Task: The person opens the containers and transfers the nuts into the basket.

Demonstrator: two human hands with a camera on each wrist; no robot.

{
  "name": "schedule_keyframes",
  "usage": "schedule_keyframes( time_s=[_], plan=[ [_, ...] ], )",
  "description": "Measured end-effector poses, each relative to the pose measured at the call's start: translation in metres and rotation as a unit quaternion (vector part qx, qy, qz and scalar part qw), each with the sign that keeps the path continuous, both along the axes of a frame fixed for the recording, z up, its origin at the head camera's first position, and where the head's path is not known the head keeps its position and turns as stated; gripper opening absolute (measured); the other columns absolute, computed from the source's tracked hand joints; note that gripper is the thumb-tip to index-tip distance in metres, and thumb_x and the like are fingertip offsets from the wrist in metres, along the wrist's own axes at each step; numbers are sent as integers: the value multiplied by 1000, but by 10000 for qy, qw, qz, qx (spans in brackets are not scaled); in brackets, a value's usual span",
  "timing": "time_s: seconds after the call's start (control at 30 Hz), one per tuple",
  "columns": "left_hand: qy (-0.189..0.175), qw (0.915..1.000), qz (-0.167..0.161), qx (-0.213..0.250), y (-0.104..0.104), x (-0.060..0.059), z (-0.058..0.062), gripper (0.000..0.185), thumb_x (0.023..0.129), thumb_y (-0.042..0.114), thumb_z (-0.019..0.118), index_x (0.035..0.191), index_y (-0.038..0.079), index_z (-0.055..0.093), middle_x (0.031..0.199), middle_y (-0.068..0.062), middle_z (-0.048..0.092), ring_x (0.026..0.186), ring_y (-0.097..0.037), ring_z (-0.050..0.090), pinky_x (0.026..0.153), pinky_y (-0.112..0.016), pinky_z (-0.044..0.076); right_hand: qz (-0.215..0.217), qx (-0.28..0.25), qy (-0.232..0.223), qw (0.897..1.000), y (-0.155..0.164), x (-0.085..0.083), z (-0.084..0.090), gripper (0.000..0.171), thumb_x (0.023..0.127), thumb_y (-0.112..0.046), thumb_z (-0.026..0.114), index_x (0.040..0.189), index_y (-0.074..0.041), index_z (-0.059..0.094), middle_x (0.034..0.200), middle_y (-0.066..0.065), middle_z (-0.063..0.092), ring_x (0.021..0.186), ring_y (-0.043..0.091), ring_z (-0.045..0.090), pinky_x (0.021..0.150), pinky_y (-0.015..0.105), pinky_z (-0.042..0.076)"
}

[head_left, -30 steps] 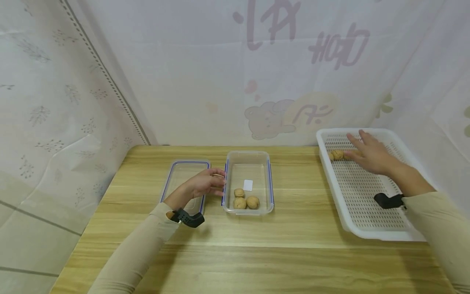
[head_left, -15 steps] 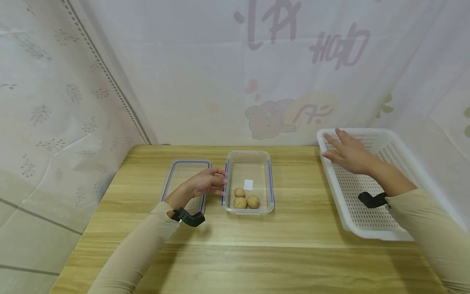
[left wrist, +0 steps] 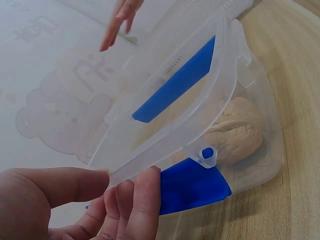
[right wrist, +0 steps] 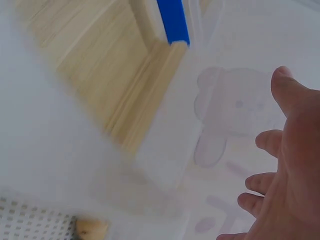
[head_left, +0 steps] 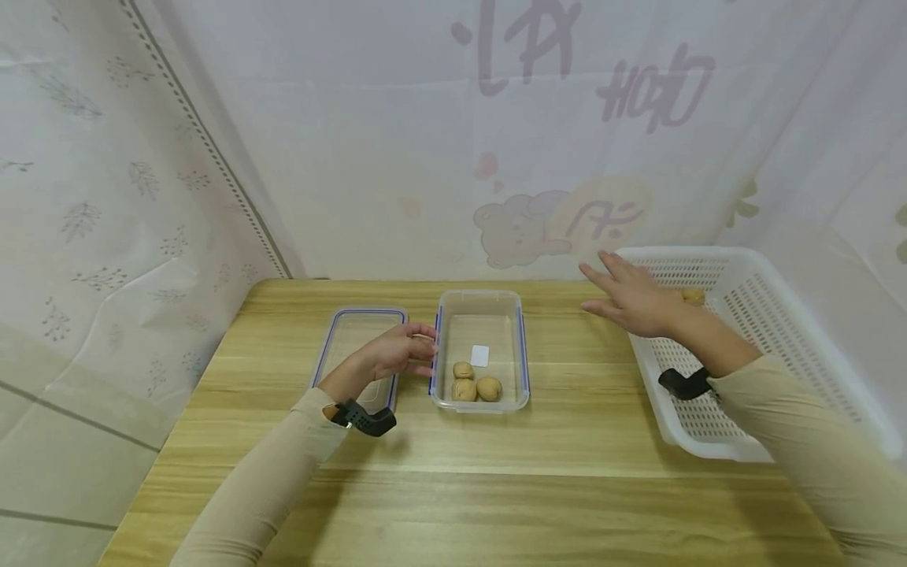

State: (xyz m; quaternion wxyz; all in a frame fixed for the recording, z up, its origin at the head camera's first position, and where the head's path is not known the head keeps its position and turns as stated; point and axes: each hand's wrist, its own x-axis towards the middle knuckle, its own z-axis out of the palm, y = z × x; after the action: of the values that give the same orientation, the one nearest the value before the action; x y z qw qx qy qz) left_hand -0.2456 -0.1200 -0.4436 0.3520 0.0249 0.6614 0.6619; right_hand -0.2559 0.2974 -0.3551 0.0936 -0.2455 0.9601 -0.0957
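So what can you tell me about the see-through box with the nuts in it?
The clear plastic box stands open and upright on the wooden table, between its lid and the white basket. It has blue latches along its long sides. Three walnuts and a small white packet lie inside. The left hand touches its left edge.

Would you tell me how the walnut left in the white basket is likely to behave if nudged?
The walnut looks round, so it would probably roll across the basket. Its hard-looking shell suggests it stays stiff and light.
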Motion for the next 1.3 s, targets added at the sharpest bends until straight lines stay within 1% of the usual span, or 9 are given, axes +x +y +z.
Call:
schedule_keyframes(
  time_s=[0.17,0.27,0.37,0.5,0.83,1.03,1.23,1.3],
  plan=[
    [-30,10000,31,-15,0,1,0,38,102,-4,51,137,-11,37,92,-6,52,86,-17,56,83,-36,64,83,47,-163,9998,-18,0,-2,74,107,-52,43,163,-11,18,166,28,2,152,47,1,117,77,6],
    [-30,10000,38,-19,-1,2,0,38,102,-3,51,137,-11,37,93,-6,51,86,-17,55,83,-35,64,169,12,-233,9996,-28,-1,-4,74,107,-51,44,164,-13,17,167,25,1,153,45,-1,118,75,4],
    [-42,10000,45,0,-1,2,1,38,102,-4,52,136,-10,38,93,-6,52,86,-17,56,82,-35,64,312,-107,-304,9990,-38,-2,-5,73,107,-49,46,164,-12,16,167,25,0,153,45,-1,118,75,1],
    [-49,10000,33,19,-2,2,1,37,102,-4,52,135,-10,38,93,-6,52,86,-17,56,82,-35,64,500,-209,-312,9980,-50,-1,-7,73,107,-47,46,163,-11,16,167,25,0,153,45,1,119,75,1],
    [-61,10000,20,18,-1,1,2,35,101,-3,52,133,-9,39,92,-6,52,83,-16,56,82,-35,64,935,-335,-268,9947,-82,-2,-14,72,107,-46,48,163,-9,20,166,25,8,153,44,6,122,69,7],
    [-75,10000,34,26,-1,1,3,37,101,-4,52,135,-10,38,93,-7,52,85,-16,56,82,-35,64,1120,-459,-541,9912,-105,-3,-18,72,107,-46,49,162,-9,22,167,23,11,153,42,7,126,61,8],
    [-67,10000,2,55,-1,1,3,39,102,-3,52,137,-11,37,93,-7,53,85,-16,57,82,-35,64,1282,-620,-786,9867,-126,-3,-26,71,106,-47,51,161,-8,27,165,25,17,152,42,14,125,60,18],
    [-76,10000,-1,50,0,1,3,39,102,-3,52,137,-11,37,94,-7,54,86,-16,58,82,-35,64,1351,-739,-938,9836,-132,-4,-30,70,106,-45,51,160,-6,27,164,26,19,152,43,16,124,59,20]
  ],
)
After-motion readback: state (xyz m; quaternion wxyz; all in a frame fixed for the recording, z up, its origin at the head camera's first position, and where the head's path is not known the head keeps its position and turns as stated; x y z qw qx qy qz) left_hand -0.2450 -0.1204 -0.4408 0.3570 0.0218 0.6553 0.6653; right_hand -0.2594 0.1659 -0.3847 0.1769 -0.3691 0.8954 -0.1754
